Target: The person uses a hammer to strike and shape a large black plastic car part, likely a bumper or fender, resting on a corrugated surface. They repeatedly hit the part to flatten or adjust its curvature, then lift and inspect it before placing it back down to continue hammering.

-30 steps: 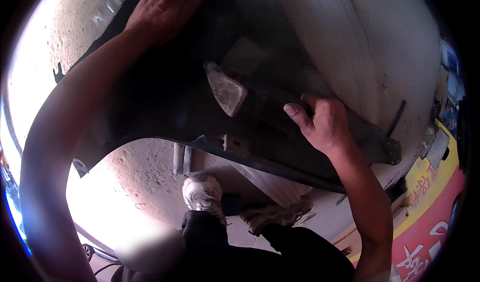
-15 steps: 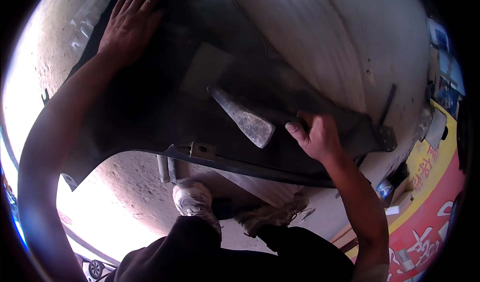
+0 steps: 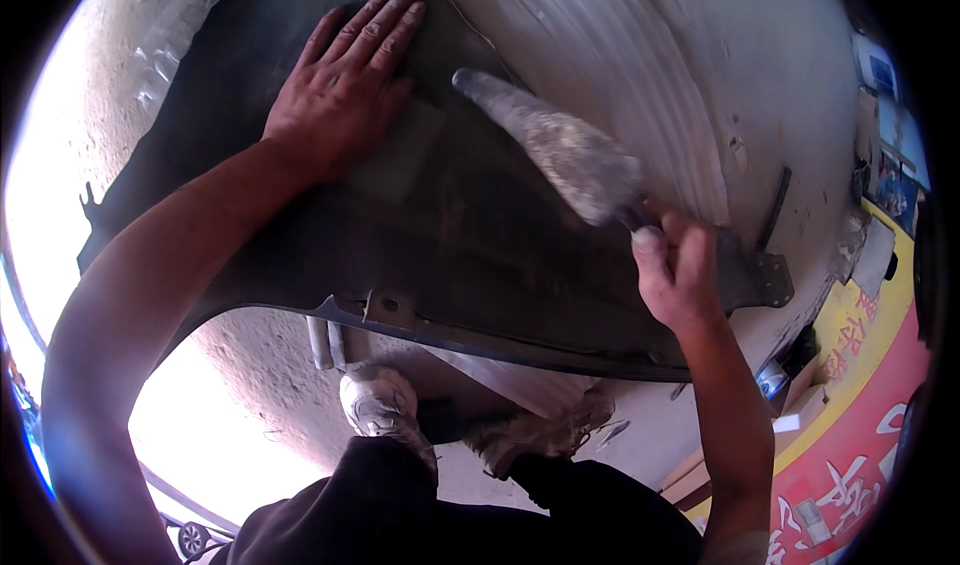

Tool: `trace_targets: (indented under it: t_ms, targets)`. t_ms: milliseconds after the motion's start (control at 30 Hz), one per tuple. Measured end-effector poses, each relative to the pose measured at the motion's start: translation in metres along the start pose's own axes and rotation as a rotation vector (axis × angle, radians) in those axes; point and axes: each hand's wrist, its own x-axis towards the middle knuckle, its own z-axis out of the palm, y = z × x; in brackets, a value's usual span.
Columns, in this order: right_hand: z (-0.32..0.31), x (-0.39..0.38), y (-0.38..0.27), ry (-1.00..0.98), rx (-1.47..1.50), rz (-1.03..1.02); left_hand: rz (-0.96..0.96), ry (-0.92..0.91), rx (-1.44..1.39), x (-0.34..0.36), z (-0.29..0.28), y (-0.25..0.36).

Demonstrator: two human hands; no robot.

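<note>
A hammer with a long, tapering, scuffed grey metal head (image 3: 575,155) and a dark handle is held over the right-hand part of a large, dark, dull-surfaced curved panel (image 3: 480,255). The handle is gripped in the right hand (image 3: 680,270), fingers curled round it and thumb laid along the near side. The head is pointed up and to the left, its narrow end rounded, its broad end nearest the fist; pale wear and rough mottling are seen along its side. The left hand (image 3: 335,105) is laid flat on the panel, open, fingers spread slightly and nothing grasped.

The panel is marked by a deep concave cut-out at its lower left, a small holed tab (image 3: 388,308) on the near edge and a perforated end plate (image 3: 775,278) at right. Its surface is dulled by dusty smears. A translucent plastic sheet (image 3: 640,85) is spread on the floor beyond; two worn shoes (image 3: 378,402) are seen below the near edge.

Hammer head slightly blurred; whether the panel is touched by it cannot be told. Most of the handle is hidden by the fist. The panel's far end is cut off at the top, and part of its left side is covered by the left forearm. Detail is lost in the darkest areas.
</note>
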Motion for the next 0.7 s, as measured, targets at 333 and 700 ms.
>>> trace_targets:
  t_ms: [333, 700]
  targets:
    - [-0.002, 0.007, -0.026, 0.006, 0.070, 0.069, 0.008, 0.002, 0.024, 0.001, 0.001, -0.001]
    - [-0.001, 0.002, -0.039, 0.090, 0.182, 0.040, 0.031, 0.005, 0.057, 0.003, -0.002, -0.003]
